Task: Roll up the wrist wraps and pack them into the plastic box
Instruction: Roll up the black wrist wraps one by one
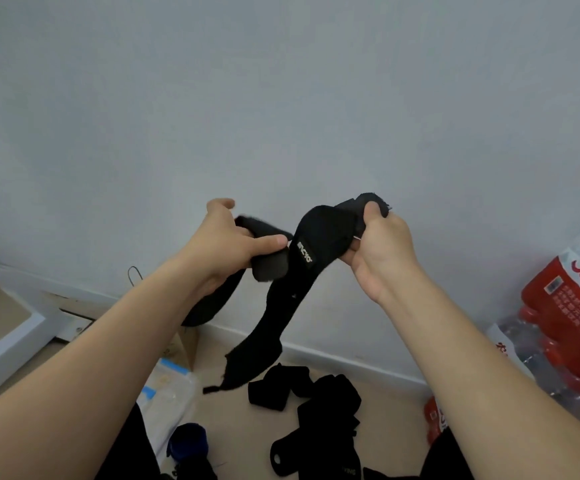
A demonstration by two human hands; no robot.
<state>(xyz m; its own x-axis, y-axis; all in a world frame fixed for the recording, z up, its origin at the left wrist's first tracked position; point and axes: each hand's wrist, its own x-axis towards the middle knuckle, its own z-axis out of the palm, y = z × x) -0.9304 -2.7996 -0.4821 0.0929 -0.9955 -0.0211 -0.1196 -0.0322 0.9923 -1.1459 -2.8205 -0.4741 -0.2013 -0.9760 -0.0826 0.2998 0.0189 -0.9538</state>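
Pinching black wrist wrap (pixel 319 237) at both ends, left grip (pixel 222 247) and right grip (pixel 382 251) curled tight, high above floor pile of wraps (pixel 330 403), tail dangling toward it; could twist, snag itself, roll crooked and loose.

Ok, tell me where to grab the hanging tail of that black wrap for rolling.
Probably pinch the black wrap near the ragged bottom end of its tail, across the flat width, coming from below. That end hangs loose and flat above the floor, while the right hand pinches the top end.
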